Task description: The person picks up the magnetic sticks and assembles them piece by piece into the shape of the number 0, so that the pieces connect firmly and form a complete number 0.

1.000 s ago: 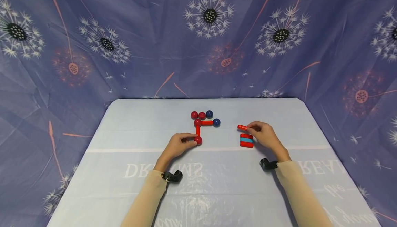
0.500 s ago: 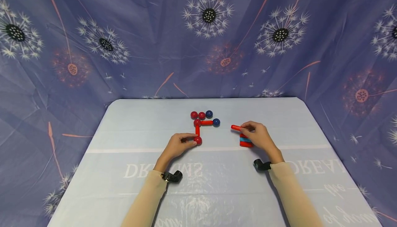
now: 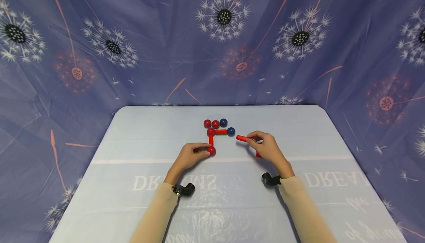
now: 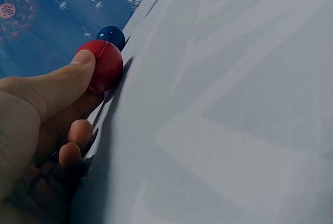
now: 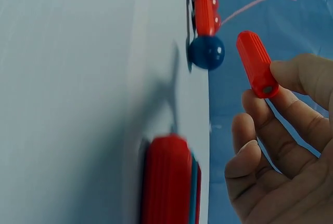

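My left hand [image 3: 192, 155] pinches a glossy red ball [image 3: 211, 151] at the near end of an L-shaped piece lying on the table. From this ball a red rod [image 3: 211, 141] runs to a red corner ball [image 3: 210, 132]. Another red rod [image 3: 220, 132] leads right from the corner to a dark blue ball [image 3: 231, 131]. Between thumb and fingers, my right hand [image 3: 265, 147] holds a ribbed red magnetic rod [image 5: 255, 62] above the table, its free end pointing left, a little right of the blue ball. A round grey spot shows on the rod's near end.
Two loose red balls [image 3: 207, 123] and a loose blue ball [image 3: 224, 122] sit in a row behind the piece. Beneath my right hand lie a red rod [image 5: 169, 177] and a light blue rod [image 5: 194, 187], mostly hidden in the head view. A patterned purple cloth [image 3: 166, 51] hangs behind.
My right hand has moved left with the red rod, away from over the rod stack and toward the blue ball. The left hand has stayed on the red ball.
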`<state>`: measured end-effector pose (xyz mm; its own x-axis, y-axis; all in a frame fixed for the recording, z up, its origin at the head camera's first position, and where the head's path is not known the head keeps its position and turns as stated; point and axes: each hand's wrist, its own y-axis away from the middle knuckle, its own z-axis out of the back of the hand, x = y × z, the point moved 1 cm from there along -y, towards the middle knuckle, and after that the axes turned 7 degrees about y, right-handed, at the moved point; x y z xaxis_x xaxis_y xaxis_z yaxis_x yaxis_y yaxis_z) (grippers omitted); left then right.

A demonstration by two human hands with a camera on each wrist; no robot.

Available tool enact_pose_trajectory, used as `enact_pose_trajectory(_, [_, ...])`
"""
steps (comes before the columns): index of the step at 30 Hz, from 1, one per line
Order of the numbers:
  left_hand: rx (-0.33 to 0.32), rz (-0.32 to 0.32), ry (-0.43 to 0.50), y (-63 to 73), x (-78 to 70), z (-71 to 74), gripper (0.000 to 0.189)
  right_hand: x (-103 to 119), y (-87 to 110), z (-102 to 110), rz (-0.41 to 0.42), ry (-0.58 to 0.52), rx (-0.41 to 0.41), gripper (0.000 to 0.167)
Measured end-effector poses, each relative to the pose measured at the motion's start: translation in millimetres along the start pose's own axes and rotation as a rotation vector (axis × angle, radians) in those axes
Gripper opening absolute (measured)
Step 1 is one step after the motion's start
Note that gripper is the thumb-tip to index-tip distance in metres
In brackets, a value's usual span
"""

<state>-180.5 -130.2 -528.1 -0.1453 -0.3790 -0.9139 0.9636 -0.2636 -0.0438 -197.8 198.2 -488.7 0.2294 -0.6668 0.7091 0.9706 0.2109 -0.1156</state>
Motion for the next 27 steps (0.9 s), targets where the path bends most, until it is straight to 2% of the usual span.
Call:
enact_pose_trajectory(4, [0.009,0.009,-0.011,3.0,2.9,-3.0,0.031,5,3.3,-9,-0.006,-0.014,0.018,0.015])
enact_pose_trajectory(10, [0.013,0.005,-0.002,3.3,1.1,-3.4,0.032,9,3.0,-16,0.030,-0.011,0.011,0.013])
enact_pose_trajectory(23, [-0.001,-0.001,0.008,-2.7,0.0,1.8,0.030,13,-3.2,-15,0.050,-0.018,0.020,0.013])
enact_pose_trajectory(27, [-0.004,0.018,0.006,-1.8,1.8,0.2,0.029,13,-0.7,-16,0.040,-0.028,0.029,0.013])
